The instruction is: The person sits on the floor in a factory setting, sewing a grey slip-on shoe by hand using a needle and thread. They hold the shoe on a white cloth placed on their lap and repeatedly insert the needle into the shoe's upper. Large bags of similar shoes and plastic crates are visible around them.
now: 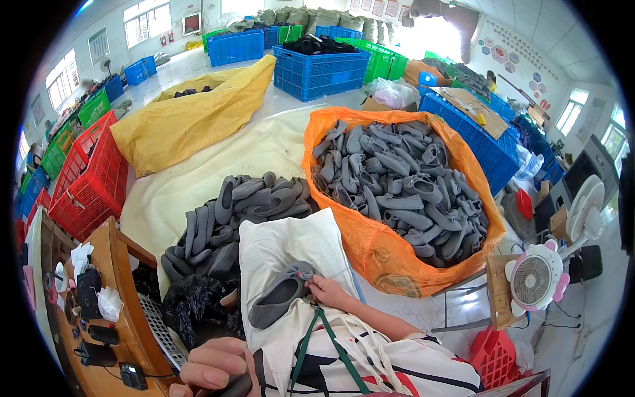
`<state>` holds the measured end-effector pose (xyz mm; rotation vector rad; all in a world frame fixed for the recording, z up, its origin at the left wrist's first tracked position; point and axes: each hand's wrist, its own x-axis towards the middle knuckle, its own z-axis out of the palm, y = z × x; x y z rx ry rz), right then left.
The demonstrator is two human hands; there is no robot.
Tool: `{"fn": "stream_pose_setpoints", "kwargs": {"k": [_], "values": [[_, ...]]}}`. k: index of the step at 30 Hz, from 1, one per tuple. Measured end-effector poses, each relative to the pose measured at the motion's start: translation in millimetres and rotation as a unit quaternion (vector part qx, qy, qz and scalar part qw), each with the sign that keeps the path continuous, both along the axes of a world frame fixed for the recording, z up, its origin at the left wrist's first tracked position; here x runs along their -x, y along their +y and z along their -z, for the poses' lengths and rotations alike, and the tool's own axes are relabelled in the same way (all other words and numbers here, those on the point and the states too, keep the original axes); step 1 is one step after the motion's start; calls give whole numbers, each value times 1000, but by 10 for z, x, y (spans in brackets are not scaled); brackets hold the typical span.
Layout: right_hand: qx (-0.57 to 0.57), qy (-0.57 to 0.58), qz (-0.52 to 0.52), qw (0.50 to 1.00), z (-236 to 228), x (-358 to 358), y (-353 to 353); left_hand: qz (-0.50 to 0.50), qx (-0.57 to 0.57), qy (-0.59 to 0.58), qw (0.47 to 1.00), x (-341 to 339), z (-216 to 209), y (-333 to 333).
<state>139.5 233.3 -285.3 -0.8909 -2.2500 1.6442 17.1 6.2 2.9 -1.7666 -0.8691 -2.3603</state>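
A grey slip-on shoe (279,298) lies on a white cushion (291,238) over my lap. Small pinkish-red spots show at its toe, by a gathered grey trim. My right hand (324,291) pinches that toe end between thumb and fingers. Close to the camera at the lower edge, my left hand (215,364) is curled round something dark grey, mostly cut off by the frame. Beyond the cushion, a heap of grey shoes (231,212) rests on a cream sheet (159,205). An orange sack (390,258) full of similar shoes stands to the right.
A wooden table (112,291) with small items is at my left, beside a black plastic bag (198,304). White fans (537,281) and a red plastic crate (493,357) are at right. Farther off stand a yellow sack (192,126), a red crate (92,178) and blue crates (321,73).
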Motion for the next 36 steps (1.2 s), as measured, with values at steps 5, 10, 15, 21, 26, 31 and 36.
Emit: {"fn": "stream_pose_setpoints", "kwargs": {"k": [5,10,15,21,26,31,36], "values": [[-2,-1,3,1000,-57,1,-16,27,2,2,1000,39,33,-24],[-1,-5,5,1000,-84,2,-16,-28,10,32,999,52,82,-31],[-5,-3,3,1000,-90,4,-16,-32,14,61,998,92,82,-31],[-4,0,1,1000,-43,4,-7,-27,20,65,997,113,111,-67],[-6,2,2,1000,-54,5,-13,-33,6,54,998,97,141,-48],[-3,8,4,1000,-53,6,-14,-14,-7,20,1000,59,100,-19],[0,4,4,1000,-66,6,-15,-18,-26,-15,999,-4,69,25]]}}
